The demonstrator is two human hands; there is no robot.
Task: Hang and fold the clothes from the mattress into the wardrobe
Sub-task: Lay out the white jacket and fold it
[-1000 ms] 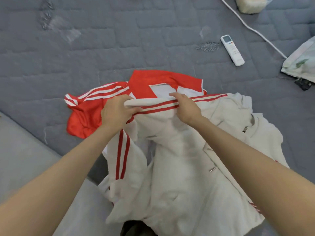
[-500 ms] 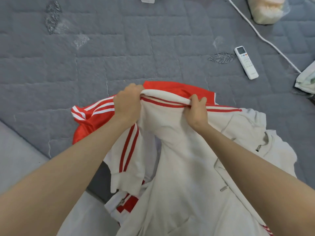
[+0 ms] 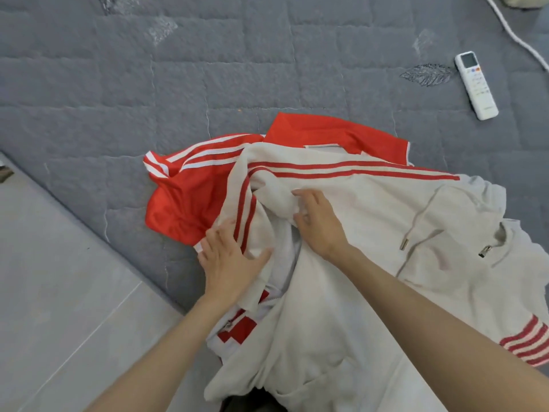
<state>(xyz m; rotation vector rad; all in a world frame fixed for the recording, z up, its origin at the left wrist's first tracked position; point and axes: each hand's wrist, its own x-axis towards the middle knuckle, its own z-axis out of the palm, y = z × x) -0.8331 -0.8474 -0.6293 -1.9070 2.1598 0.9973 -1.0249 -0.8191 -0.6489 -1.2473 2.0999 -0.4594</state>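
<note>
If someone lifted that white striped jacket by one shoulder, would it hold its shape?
Probably floppy: the white jacket bunches in soft folds at the right hand. Its drawstring would likely dangle. The cloth looks thick, so perhaps not slippery.

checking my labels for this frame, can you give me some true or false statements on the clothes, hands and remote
1. The remote lies on the mattress, apart from the clothes. True.
2. The white jacket lies under the red top. False: the jacket overlaps the red top from above.
3. The left hand rests flat on the white jacket with its fingers spread. True.
4. The white jacket has blue stripes. False: its stripes are red.
5. The right hand holds the remote. False: it grips a fold of the white jacket.
</note>
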